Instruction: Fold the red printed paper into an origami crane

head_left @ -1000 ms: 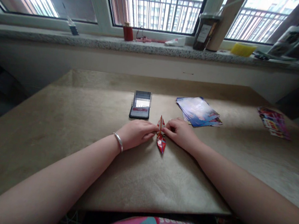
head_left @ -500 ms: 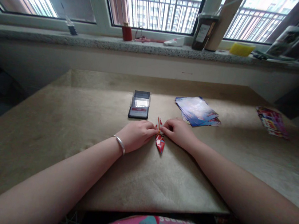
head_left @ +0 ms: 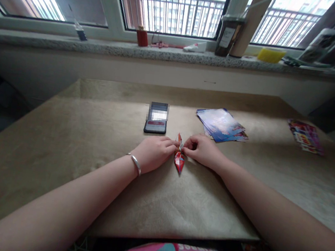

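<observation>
Left grip (head_left: 155, 152) and right grip (head_left: 204, 151) flank folded paper (head_left: 178, 162).

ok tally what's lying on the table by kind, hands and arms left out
Phone: 1
Folded red piece: 1
Piles of sheets or cards: 2 (blue pile, reddish pile)
Total: 4
</observation>
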Available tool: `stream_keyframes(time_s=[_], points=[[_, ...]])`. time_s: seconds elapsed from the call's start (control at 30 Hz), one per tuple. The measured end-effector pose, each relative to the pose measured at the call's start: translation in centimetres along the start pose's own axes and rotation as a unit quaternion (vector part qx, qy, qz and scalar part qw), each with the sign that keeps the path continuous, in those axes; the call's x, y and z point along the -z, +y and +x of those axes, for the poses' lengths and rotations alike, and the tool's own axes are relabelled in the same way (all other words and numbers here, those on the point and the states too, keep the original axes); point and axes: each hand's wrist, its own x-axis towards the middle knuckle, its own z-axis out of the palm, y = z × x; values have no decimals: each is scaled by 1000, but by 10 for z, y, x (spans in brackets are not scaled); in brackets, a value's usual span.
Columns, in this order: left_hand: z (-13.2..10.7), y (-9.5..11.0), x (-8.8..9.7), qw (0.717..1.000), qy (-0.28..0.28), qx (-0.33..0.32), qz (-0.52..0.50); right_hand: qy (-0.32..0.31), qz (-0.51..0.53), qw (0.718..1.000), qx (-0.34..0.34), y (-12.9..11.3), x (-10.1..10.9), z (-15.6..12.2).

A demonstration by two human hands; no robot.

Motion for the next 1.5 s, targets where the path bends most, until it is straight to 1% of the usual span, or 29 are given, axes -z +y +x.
stream_keyframes(time_s=[0.13,0.27,0.47,0.57,0.67,0.73,0.83,0.93,1.03,1.13,1.23,1.37,1.5], points=[[1,-1,0,1000,-1,-6,-7,-22,24,999,-41,-2,0,-1],[0,-3,1,1000,-8,-13,-23,-17,23,998,-50,0,-2,-2],[-3,-5,-2,999,-4,-28,-19,-16,33,998,-60,2,-4,-2],[-3,-4,-2,999,-8,-29,-15,-43,9,997,-63,2,-2,0],[-1,-3,-2,999,-1,-32,-16,-67,-47,995,-50,-1,2,2],[0,-2,-3,999,4,-35,-18,-68,-83,994,-37,-4,4,3],[1,-2,-3,999,5,-37,-23,-68,-97,992,-37,-6,5,3],[1,-1,-3,999,-4,-35,-28,-59,-74,995,-38,-3,3,3],[0,-1,-2,999,-12,-33,-28,-55,-15,998,-27,3,-1,2],[-1,-2,-1,999,-8,-41,-20,-55,39,997,-47,8,-3,1],[-1,-3,-1,999,1,-47,-20,-57,52,995,-62,8,-3,1],[-1,-3,0,998,5,-56,-15,-65,17,995,-68,1,0,2],[-1,-2,1,997,2,-71,18,-79,-33,993,-86,-5,3,4]])
